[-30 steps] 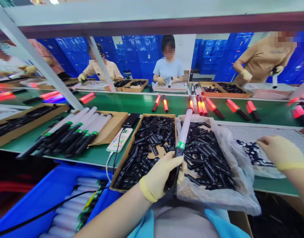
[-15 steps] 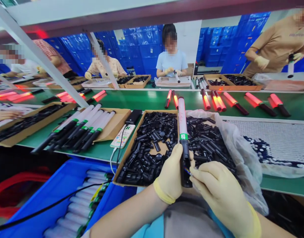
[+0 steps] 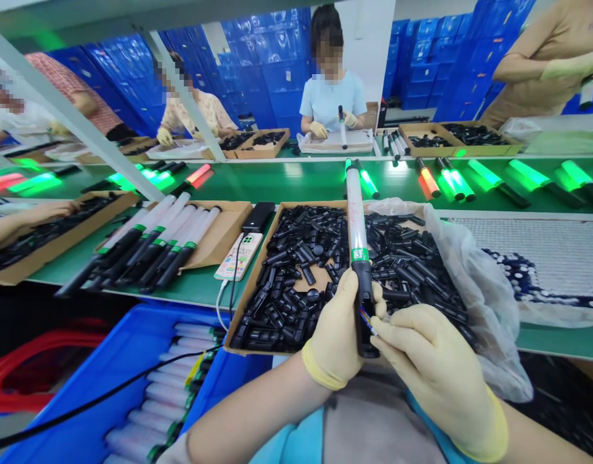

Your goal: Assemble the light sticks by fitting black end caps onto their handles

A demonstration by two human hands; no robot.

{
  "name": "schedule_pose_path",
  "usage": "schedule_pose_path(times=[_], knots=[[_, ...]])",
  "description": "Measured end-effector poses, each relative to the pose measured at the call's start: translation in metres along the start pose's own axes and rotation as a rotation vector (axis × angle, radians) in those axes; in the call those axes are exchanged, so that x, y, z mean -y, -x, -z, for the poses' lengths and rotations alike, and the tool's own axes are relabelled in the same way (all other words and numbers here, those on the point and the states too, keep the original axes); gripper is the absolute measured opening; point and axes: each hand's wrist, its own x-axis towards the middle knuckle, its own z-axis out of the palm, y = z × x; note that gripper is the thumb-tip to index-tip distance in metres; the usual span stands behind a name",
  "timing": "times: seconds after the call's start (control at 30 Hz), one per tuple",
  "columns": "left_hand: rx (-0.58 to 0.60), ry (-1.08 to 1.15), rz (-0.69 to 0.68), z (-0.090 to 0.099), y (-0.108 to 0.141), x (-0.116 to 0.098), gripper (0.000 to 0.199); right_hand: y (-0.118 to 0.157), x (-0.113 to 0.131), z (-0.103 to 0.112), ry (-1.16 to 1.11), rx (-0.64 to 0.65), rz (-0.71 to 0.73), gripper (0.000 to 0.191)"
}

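Note:
A wand [image 3: 358, 225] with a clear tube, a green band and a black handle stands nearly upright before me. My left hand [image 3: 336, 325], in a pale yellow glove, is wrapped round its handle. The handle is open along its front, and thin coloured wires [image 3: 365, 317] show there. My gloved right hand [image 3: 429, 367] pinches the wires' lower end at the handle's right side. Behind both hands lies a cardboard box [image 3: 236, 322] full of small black parts [image 3: 281, 316].
More wands [image 3: 165, 241] lie in a pile at left, beside a phone [image 3: 238, 256]. A blue bin [image 3: 107, 341] holds further wands. Glowing wands [image 3: 533, 175] lie along the green belt [image 3: 277, 187]. People work across it. A tray [image 3: 557, 251] stands at right.
Most lit wands on the belt have turned from red to green. The view has shifted slightly. My right hand has drawn the wires a little outward, and they show more clearly.

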Motion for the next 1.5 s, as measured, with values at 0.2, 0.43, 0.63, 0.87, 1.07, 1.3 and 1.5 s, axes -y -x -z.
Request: schedule_pose_path(times=[0.2, 0.43, 0.63, 0.87, 1.07, 1.3, 1.5], knots=[[-0.032, 0.101, -0.011, 0.010, -0.005, -0.002, 0.043, 0.000, 0.001, -0.003, -0.096, 0.197, -0.054, 0.022], [-0.096, -0.004, -0.070, 0.008, -0.008, -0.005, 0.039, 0.000, -0.021, 0.011, -0.104, 0.300, -0.076, 0.034], [-0.121, -0.112, -0.084, 0.007, -0.005, -0.010, 0.020, 0.032, -0.183, 0.094, 0.597, 0.108, -0.495, 0.029], [-0.112, -0.339, -0.040, 0.013, -0.008, -0.004, 0.037, 0.066, -0.275, 0.101, 0.654, 0.314, -0.467, 0.037], [-0.137, -0.348, -0.089, 0.008, -0.004, -0.005, 0.035, 0.056, -0.271, 0.114, 0.619, 0.307, -0.348, 0.040], [-0.061, -0.444, -0.025, 0.001, -0.008, -0.005, 0.036, -0.009, -0.082, 0.089, 0.035, 0.074, -0.263, 0.020], [-0.013, -0.130, 0.060, -0.006, -0.006, -0.007, 0.015, -0.023, -0.018, 0.028, -0.173, 0.176, 0.049, 0.026]])
